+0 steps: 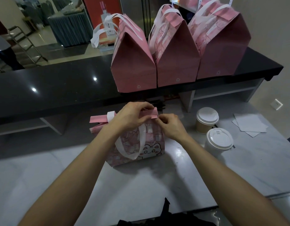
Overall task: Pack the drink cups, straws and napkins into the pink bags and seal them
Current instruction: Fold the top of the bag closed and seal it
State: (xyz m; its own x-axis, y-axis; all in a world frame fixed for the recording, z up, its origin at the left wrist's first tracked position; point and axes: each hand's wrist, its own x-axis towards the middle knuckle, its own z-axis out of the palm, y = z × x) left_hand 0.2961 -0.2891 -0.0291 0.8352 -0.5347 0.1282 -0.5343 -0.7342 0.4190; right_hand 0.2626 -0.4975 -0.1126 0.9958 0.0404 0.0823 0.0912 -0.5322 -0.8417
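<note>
A pink bag (149, 144) with a white cat print and white handles stands on the grey worktop (141, 185) in front of me. Its top is folded over into a pink flap (98, 119). My left hand (131, 116) grips the flap near its right end, fingers curled over it. My right hand (170, 126) pinches the flap's right corner. Two lidded paper cups stand to the right: a brown one (206, 119) and a white one (219, 142). White napkins (250, 124) lie further right. What the bag holds is hidden.
Three folded-shut pink bags (134, 62), (177, 54), (222, 46) stand in a row on the raised black counter (59, 88) behind the worktop. A dark object (165, 214) lies at the worktop's near edge. Black items (159, 105) sit just behind the bag.
</note>
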